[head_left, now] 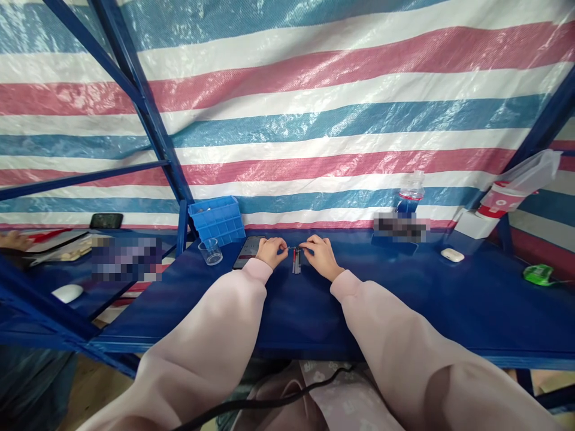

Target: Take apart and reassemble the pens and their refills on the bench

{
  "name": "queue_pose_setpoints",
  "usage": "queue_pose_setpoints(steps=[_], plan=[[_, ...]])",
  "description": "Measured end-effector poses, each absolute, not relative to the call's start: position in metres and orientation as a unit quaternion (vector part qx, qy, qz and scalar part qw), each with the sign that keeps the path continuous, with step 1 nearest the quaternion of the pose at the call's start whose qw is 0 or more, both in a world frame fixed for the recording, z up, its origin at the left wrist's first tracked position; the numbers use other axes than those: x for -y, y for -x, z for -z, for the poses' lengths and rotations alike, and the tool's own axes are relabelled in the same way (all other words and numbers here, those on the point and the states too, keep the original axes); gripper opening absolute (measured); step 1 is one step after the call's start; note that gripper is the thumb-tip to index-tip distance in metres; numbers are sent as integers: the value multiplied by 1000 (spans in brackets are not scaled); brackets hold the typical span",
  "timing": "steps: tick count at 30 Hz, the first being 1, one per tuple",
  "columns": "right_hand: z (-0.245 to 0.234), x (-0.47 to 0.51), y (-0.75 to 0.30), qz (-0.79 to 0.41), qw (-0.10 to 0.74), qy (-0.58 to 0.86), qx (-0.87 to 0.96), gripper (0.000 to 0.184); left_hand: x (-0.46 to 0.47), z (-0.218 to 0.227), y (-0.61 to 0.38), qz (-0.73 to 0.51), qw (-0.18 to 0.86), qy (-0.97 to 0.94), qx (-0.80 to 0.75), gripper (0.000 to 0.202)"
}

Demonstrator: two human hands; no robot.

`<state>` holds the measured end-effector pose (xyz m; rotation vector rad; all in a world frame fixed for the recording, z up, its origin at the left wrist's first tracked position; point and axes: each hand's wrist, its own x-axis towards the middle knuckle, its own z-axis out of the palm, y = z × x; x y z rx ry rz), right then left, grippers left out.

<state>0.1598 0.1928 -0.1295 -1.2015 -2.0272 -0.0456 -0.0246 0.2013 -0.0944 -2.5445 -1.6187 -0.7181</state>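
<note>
My left hand (271, 252) and my right hand (322, 254) face each other over the middle of the blue table (309, 317). The fingertips of both are pinched at the ends of a thin, dark, short rod (294, 248); its kind is too small to tell. Just below it, a small bundle of slim grey and red sticks (296, 263) lies on the tabletop. Partly behind my left hand is a dark phone (242, 256), lying flat. Further left stand a clear cup (211, 254) and a tilted blue compartment box (218, 221).
Toward the right are a bottle (408, 197), a white earbud case (452, 255), a white box (476, 225), a red-and-white cup (498, 202) and a green object (538, 275). Blue frame bars (155, 134) rise at left. Another person's hand (15, 240) shows over the neighbouring table.
</note>
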Motion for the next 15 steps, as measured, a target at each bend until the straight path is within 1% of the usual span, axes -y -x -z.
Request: queue_pose_setpoints(steps=[6,12,15], plan=[[129,-192,-161,9,417,485,769,22,-201,95,25,255,37,815,519,4],[127,-191,-160,13,403,474,783,22,-202,94,25,242,33,823,513,5],[126,-190,-160,16,387,462,798,23,-201,94,25,233,23,843,484,6]])
